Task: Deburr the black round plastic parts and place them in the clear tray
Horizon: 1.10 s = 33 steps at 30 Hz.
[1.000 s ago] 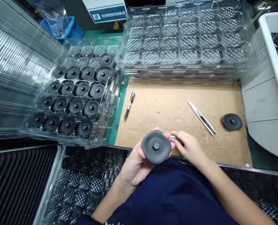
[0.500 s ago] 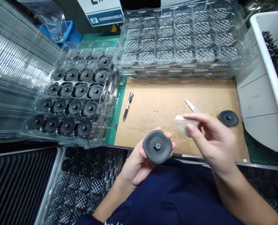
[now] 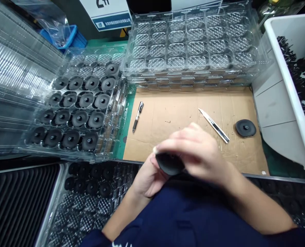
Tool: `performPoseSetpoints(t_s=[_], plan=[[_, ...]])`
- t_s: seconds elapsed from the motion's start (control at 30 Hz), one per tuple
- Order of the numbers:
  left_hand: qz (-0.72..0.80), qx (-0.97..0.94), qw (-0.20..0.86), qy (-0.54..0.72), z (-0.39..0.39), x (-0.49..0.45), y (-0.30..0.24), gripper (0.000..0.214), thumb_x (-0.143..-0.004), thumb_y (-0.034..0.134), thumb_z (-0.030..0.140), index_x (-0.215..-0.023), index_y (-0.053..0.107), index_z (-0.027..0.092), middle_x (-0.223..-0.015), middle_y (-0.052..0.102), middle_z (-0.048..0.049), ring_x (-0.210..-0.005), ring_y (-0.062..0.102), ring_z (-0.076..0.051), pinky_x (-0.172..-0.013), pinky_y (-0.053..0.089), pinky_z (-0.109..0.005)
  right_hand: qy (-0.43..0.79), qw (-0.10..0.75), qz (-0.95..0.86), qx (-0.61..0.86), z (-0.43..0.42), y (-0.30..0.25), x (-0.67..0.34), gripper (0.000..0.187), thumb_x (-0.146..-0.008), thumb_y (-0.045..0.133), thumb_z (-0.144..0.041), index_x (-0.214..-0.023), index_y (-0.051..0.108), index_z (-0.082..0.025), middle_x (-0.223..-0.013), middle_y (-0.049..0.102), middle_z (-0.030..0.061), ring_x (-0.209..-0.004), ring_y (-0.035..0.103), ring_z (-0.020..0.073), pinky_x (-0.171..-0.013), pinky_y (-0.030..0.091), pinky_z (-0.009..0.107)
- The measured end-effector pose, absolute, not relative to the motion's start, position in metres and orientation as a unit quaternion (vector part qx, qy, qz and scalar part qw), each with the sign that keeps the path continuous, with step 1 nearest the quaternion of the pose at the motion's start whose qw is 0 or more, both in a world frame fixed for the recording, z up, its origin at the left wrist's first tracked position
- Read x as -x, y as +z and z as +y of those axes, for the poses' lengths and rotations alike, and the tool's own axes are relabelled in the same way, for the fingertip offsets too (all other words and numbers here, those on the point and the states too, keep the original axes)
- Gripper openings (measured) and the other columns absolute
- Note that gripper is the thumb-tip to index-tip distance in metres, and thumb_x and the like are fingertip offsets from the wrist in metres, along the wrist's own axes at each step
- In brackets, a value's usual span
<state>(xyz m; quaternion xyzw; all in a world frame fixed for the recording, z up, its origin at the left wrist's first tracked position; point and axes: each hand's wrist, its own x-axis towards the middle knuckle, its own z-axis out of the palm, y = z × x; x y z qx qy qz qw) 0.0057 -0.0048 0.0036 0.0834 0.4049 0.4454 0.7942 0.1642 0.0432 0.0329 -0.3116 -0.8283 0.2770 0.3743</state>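
In front of my body my left hand (image 3: 148, 178) holds a black rounded part (image 3: 169, 165), dished like a small saucer. My right hand (image 3: 196, 151) is curled over the top of this part and covers its centre. From under the right fingers pokes the end of a small white pad (image 3: 155, 150), at the part's left edge; the rest of the pad is hidden. A matching black part with a central stud (image 3: 245, 128) lies on the cardboard to the right. Between it and my right hand lies a white craft knife (image 3: 214, 126).
On the cardboard sheet (image 3: 165, 106) a pen (image 3: 137, 117) lies at the left. A clear tray (image 3: 90, 155) with rows of black parts stands left, stacked clear trays (image 3: 180, 73) behind. At right is a white bin (image 3: 286, 103) of small black pieces; at back left, a blue basket (image 3: 76, 38).
My right hand has moved left and down with the white pad, onto the black part in my left hand. The craft knife is now uncovered. The view has shifted slightly.
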Motion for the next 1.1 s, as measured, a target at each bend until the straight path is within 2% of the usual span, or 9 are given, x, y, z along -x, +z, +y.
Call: performPoseSetpoints(t_s=[0.1,0.2,0.4,0.57,0.63,0.73,0.87,1.0,1.1], plan=[[0.337,-0.103,0.823,0.445,-0.005,0.001,0.004,0.061,-0.063,0.076,0.046,-0.117,0.059,0.023,-0.12,0.061,-0.0066,-0.103,0.061,-0.026,-0.089,0.049,-0.032,0.297,0.343,-0.782,0.428,0.044,0.018,-0.177,0.019,-0.088,0.052,-0.015,-0.1,0.065,-0.022,-0.091,0.068,-0.0015,-0.081,0.058,0.0121,-0.075,0.036,0.03],[0.309,-0.102,0.828,0.456,-0.005,0.007,0.005,0.062,-0.064,0.074,0.045,-0.12,0.056,0.026,-0.132,0.053,-0.0093,-0.107,0.06,-0.028,-0.09,0.049,-0.032,0.366,0.377,-0.682,0.509,0.035,-0.004,-0.189,0.018,-0.087,0.057,-0.021,-0.102,0.065,-0.026,-0.096,0.067,-0.0024,-0.074,0.055,0.0102,-0.068,0.04,0.026],[0.312,-0.095,0.829,0.455,-0.003,0.005,0.004,0.057,-0.067,0.073,0.042,-0.119,0.057,0.025,-0.128,0.056,-0.0096,-0.109,0.059,-0.029,-0.091,0.049,-0.034,0.46,0.343,-0.579,0.579,0.021,-0.013,-0.19,0.017,-0.085,0.058,-0.026,-0.101,0.066,-0.026,-0.086,0.066,-0.0011,-0.065,0.053,0.0116,-0.057,0.041,0.025],[0.339,-0.098,0.812,0.465,-0.002,0.0,-0.002,0.053,-0.065,0.078,0.035,-0.114,0.061,0.025,-0.115,0.064,-0.004,-0.101,0.062,-0.02,-0.087,0.05,-0.026,0.326,0.449,-0.703,0.444,0.023,0.03,-0.167,0.027,-0.085,0.054,-0.011,-0.106,0.063,-0.024,-0.101,0.067,0.0003,-0.083,0.058,0.0136,-0.071,0.044,0.028],[0.38,-0.096,0.794,0.464,-0.001,-0.001,-0.004,0.05,-0.068,0.076,0.032,-0.116,0.061,0.024,-0.113,0.064,-0.0039,-0.1,0.061,-0.017,-0.083,0.05,-0.022,0.307,0.396,-0.771,0.393,0.025,0.037,-0.159,0.026,-0.083,0.052,-0.007,-0.101,0.065,-0.021,-0.089,0.068,0.0009,-0.077,0.058,0.0139,-0.067,0.042,0.029],[0.409,-0.092,0.783,0.459,-0.002,-0.001,-0.005,0.046,-0.07,0.075,0.028,-0.113,0.062,0.021,-0.101,0.067,-0.0027,-0.092,0.062,-0.014,-0.079,0.05,-0.019,0.292,0.325,-0.787,0.436,0.029,0.036,-0.155,0.026,-0.082,0.052,-0.005,-0.099,0.066,-0.02,-0.081,0.067,0.0002,-0.071,0.058,0.0137,-0.065,0.039,0.031],[0.404,-0.071,0.781,0.471,-0.003,-0.001,-0.004,0.046,-0.067,0.077,0.029,-0.11,0.064,0.021,-0.099,0.067,-0.0009,-0.092,0.061,-0.013,-0.083,0.048,-0.018,0.319,0.403,-0.746,0.423,0.028,0.032,-0.157,0.03,-0.083,0.05,-0.003,-0.104,0.063,-0.02,-0.096,0.068,-0.0003,-0.084,0.061,0.0117,-0.071,0.041,0.028],[0.405,-0.09,0.763,0.495,-0.002,0.0,-0.004,0.053,-0.062,0.079,0.037,-0.111,0.064,0.023,-0.107,0.066,-0.0014,-0.095,0.061,-0.013,-0.082,0.049,-0.018,0.333,0.315,-0.762,0.458,0.026,0.035,-0.158,0.028,-0.083,0.055,-0.006,-0.103,0.064,-0.023,-0.092,0.069,-0.0022,-0.081,0.061,0.0119,-0.073,0.041,0.028],[0.389,-0.095,0.776,0.487,0.0,0.002,-0.004,0.049,-0.063,0.079,0.035,-0.109,0.065,0.025,-0.11,0.065,-0.0016,-0.1,0.06,-0.015,-0.085,0.048,-0.019,0.315,0.41,-0.744,0.422,0.025,0.035,-0.155,0.03,-0.084,0.052,-0.005,-0.105,0.063,-0.022,-0.099,0.069,-0.0007,-0.086,0.061,0.0121,-0.076,0.042,0.028]])
